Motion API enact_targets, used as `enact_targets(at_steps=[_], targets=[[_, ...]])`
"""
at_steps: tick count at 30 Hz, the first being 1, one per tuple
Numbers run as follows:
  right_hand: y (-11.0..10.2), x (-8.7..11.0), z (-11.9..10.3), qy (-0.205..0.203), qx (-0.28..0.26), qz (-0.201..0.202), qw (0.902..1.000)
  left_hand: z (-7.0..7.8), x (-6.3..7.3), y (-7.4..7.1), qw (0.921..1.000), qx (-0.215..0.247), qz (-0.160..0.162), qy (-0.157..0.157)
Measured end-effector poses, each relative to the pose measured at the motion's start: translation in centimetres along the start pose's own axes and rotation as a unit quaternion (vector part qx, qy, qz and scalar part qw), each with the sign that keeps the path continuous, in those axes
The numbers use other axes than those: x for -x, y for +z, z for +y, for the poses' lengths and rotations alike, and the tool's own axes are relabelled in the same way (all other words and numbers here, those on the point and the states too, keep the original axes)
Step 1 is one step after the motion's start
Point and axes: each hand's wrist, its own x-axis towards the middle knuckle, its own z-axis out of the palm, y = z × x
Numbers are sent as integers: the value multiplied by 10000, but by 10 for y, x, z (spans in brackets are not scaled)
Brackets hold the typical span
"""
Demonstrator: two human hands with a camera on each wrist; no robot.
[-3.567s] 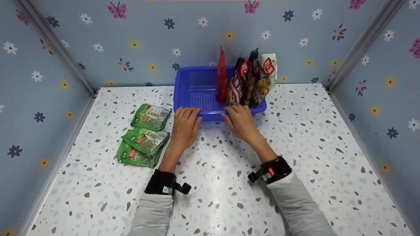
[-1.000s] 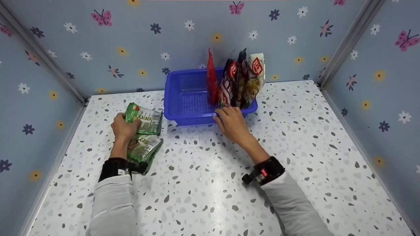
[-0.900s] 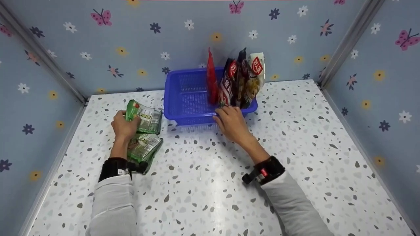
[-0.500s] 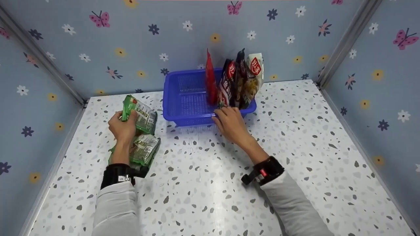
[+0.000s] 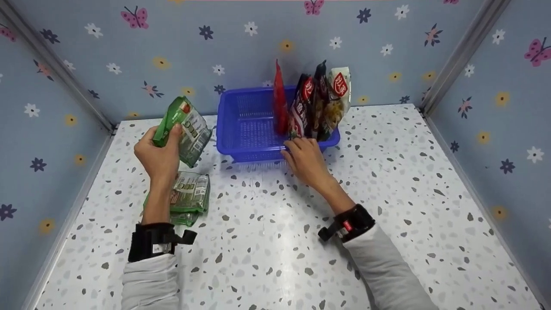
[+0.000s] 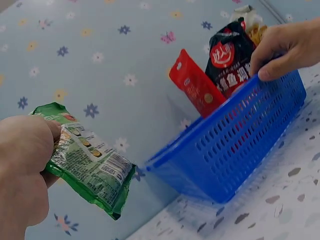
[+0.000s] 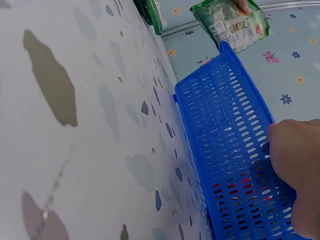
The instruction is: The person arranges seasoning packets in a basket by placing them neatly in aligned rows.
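Blue perforated plastic forms the basket (image 5: pixel 247 153), which stands upright on the speckled table (image 5: pixel 396 181) near the flower-patterned back wall (image 5: pixel 241 51). The right hand (image 5: pixel 309 162) grips the basket's near rim, fingers hooked over the edge and thumb against the outer side. The left hand (image 5: pixel 159 157) pinches one green packet (image 5: pixel 196 133) by its end, between thumb and fingers; this packet is tilted, raised clear of the table, and positioned left of the basket, outside it. Four pouches stand in the basket, toward its right: a red pouch (image 5: pixel 280 105), a black pouch with a round red logo (image 5: pixel 301 110), a dark brown pouch (image 5: pixel 319 92) and a white-topped pouch (image 5: pixel 340 101). Status, judged from the layout: partly complete. No green packet is visible inside the basket, whose left section is unfilled. At least two green packets (image 5: pixel 191 191) lie overlapped on the table, partly hidden by the left forearm.
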Motion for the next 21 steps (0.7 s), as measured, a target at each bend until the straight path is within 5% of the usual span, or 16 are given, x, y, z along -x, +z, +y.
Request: enact_targets(at_steps=[7, 13, 21], targets=[[0, -1, 0, -50, 10, 25, 10000, 46, 18, 3, 9945, 798, -475, 483], [2, 0, 0, -331, 204, 389, 9985, 73, 43, 16, 9780, 1668, -1070, 651], [2, 2, 0, -247, 221, 311, 9990, 99, 75, 37, 9579, 1923, -1949, 866]])
